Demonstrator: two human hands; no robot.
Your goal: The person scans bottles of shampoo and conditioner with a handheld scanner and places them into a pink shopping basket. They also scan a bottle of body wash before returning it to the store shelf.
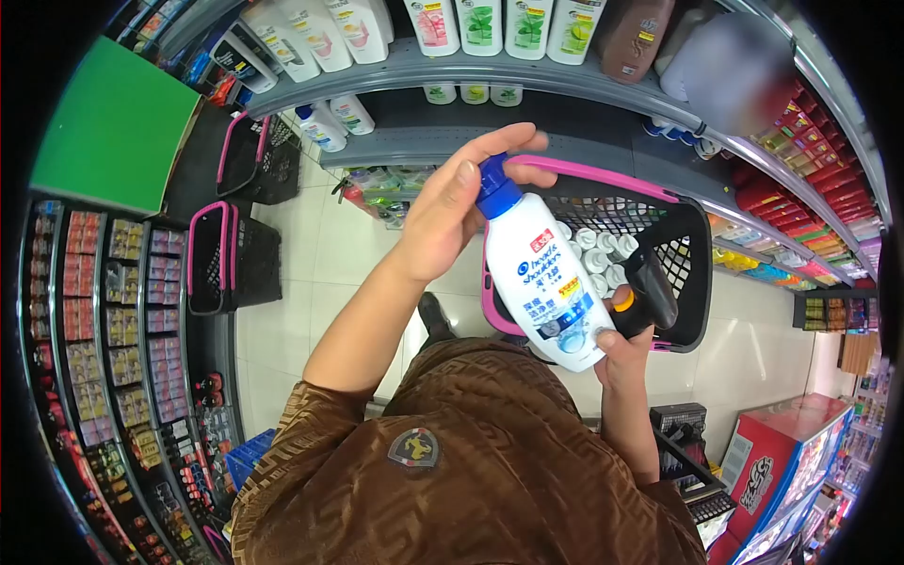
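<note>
A white Head & Shoulders shampoo bottle (540,268) with a blue pump top is held tilted in front of me, its label facing up. My left hand (441,217) is closed around the blue pump end, fingers over the far side. At the bottle's base, the thumb of my right hand (619,360) presses on the white plastic. That same hand grips a black handheld device (652,290) with an orange part, which looks like a barcode scanner. Beneath them stands a black shopping basket (699,273) with a pink handle, containing several white-capped containers (591,252).
Shelves (377,75) ahead carry bottles, including green-labelled ones (527,26). Two more black baskets (254,264) with pink handles stand at left, near a green panel (118,127). Racks of small packs (122,320) line the left side; a red box (772,461) is at lower right.
</note>
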